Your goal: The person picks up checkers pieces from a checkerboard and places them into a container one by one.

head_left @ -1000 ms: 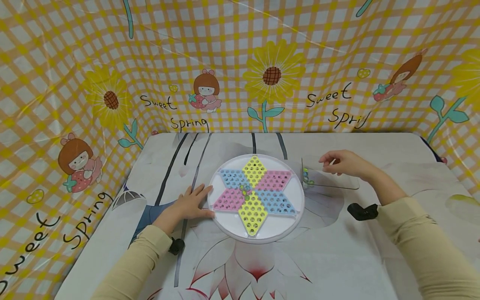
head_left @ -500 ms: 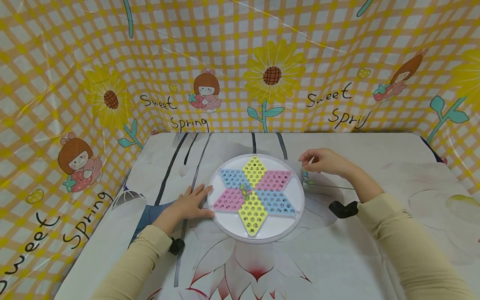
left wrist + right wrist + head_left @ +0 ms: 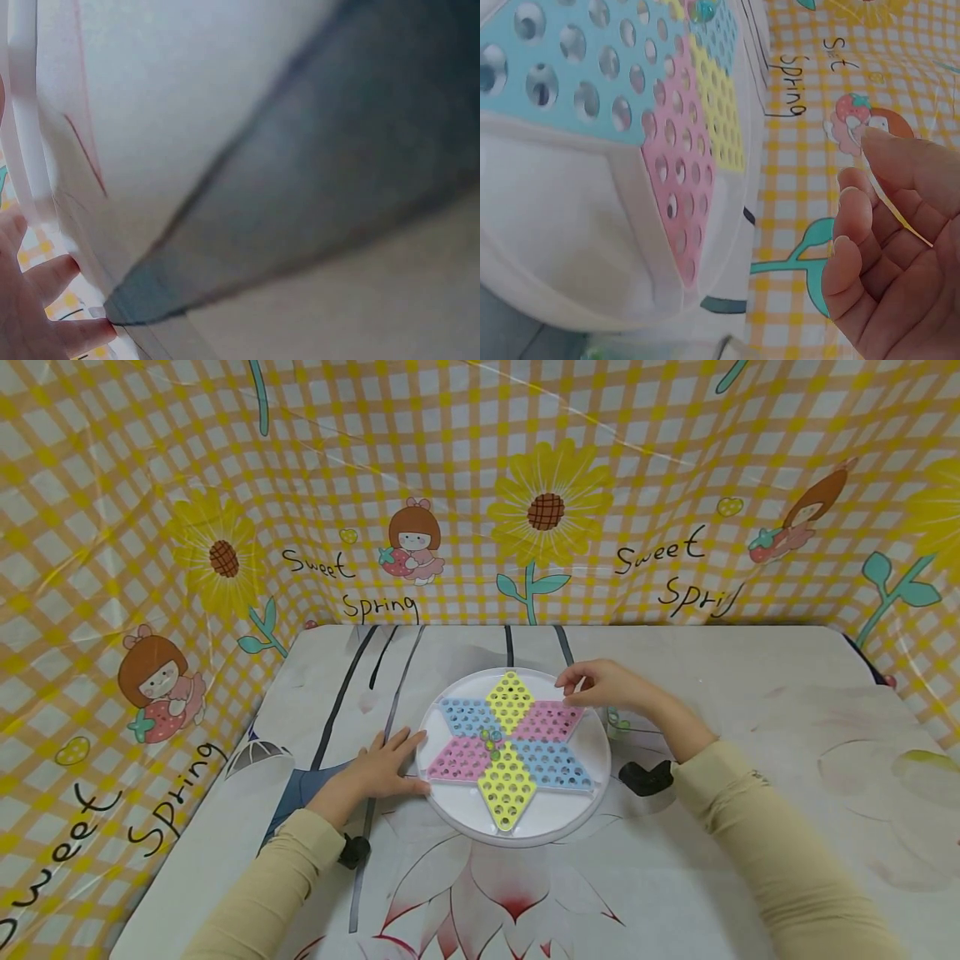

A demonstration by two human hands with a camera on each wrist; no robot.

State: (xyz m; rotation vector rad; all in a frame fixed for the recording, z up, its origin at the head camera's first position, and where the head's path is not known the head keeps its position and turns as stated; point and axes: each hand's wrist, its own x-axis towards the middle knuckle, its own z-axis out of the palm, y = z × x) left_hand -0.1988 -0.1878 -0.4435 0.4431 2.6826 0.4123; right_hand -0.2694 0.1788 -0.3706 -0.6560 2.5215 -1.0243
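Note:
A round white Chinese checkers board (image 3: pixel 450 806) lies on the table in the head view, its star in yellow, pink and blue with many holes. Several glass marbles (image 3: pixel 491 745) sit in holes just left of the star's centre. My left hand (image 3: pixel 378 768) rests at the board's left rim with its fingers spread. Over the pink point at the upper right is my right hand (image 3: pixel 607 683), fingers partly bent; the right wrist view shows no marble between its fingers (image 3: pixel 855 210), though a small one could be hidden.
A clear box with several marbles (image 3: pixel 617 720) stands at the board's right edge, partly behind my right forearm. Yellow checked cloth (image 3: pixel 465 468) hangs behind and beside the table. The table (image 3: pixel 675 877) has a flower-printed cover.
My right hand has moved left, from above the clear box to above the board's upper right. The left hand and the marbles on the board have stayed in place.

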